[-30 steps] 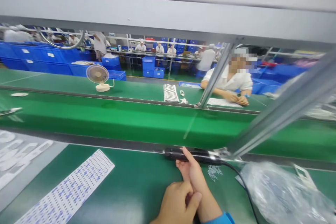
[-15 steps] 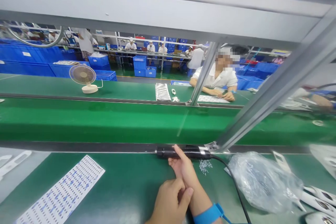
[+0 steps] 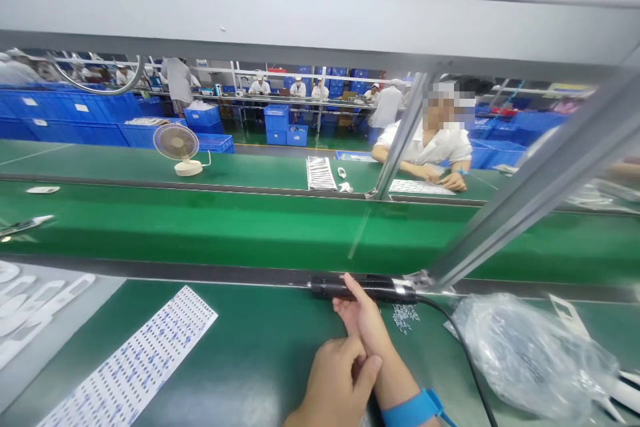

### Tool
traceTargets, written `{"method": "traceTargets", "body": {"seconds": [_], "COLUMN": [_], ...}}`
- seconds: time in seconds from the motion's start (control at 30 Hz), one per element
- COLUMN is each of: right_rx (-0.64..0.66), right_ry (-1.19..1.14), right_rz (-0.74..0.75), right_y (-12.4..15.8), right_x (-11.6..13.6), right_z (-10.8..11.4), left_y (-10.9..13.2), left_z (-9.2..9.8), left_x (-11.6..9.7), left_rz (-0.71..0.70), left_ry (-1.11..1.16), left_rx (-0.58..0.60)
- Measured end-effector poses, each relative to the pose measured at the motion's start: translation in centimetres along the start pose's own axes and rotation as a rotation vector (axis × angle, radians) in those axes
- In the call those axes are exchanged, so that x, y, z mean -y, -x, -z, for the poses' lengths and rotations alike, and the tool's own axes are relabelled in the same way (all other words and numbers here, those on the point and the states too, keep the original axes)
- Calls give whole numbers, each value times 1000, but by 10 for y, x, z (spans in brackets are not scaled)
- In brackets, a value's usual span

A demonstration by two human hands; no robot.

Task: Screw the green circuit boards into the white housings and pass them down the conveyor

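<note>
Saw first, in the background, blue plastic crates (image 3: pixel 80 110) stacked toward the left, and a round cream-coloured fan (image 3: pixel 176 141) standing on the opposite green table (image 3: pixel 255 170). Saw there also, to the right of the fan, a co-worker in white clothing (image 3: pixel 440 145), both hands over a white patterned sheet (image 3: pixel 420 187). Noticed between the two tables a long bright green belt (image 3: pixel 200 230). Found on the near side a smooth dark green worktable (image 3: pixel 250 347), and along its far edge a black cylindrical screwdriver (image 3: pixel 385 290) with a cable, lying sideways with the tip to the left. Found the right hand (image 3: pixel 367 320), with a blue band (image 3: pixel 411 407) around the forearm, touching this screwdriver — one finger laid across the body, the others bent below; could not tell about a firm grip. Found the left hand (image 3: pixel 337 373) bent over upon the right wrist, back side up, and could not tell about anything pinched inside. Noticed near the screwdriver a heap of thin silver-coloured pieces (image 3: pixel 404 315), and farther right a crumpled clear plastic bag (image 3: pixel 525 353).
</note>
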State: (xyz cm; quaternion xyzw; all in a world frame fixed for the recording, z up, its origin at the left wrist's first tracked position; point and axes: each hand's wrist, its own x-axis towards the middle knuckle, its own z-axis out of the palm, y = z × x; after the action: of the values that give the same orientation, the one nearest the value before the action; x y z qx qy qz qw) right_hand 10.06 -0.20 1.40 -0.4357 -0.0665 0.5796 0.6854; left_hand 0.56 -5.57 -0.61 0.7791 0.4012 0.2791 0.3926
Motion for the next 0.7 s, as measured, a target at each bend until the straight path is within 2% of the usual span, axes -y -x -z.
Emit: {"method": "traceTargets", "body": {"seconds": [0.7], "right_rx": [-10], "right_ry": [16], "right_rz": [-5], "right_y": [-2], "right_x": [1], "right_z": [-1], "left_y": [-2], "left_z": [0], "left_x": [0], "left_rz": [18], "left_ry": [48], "left_rx": [1]}}
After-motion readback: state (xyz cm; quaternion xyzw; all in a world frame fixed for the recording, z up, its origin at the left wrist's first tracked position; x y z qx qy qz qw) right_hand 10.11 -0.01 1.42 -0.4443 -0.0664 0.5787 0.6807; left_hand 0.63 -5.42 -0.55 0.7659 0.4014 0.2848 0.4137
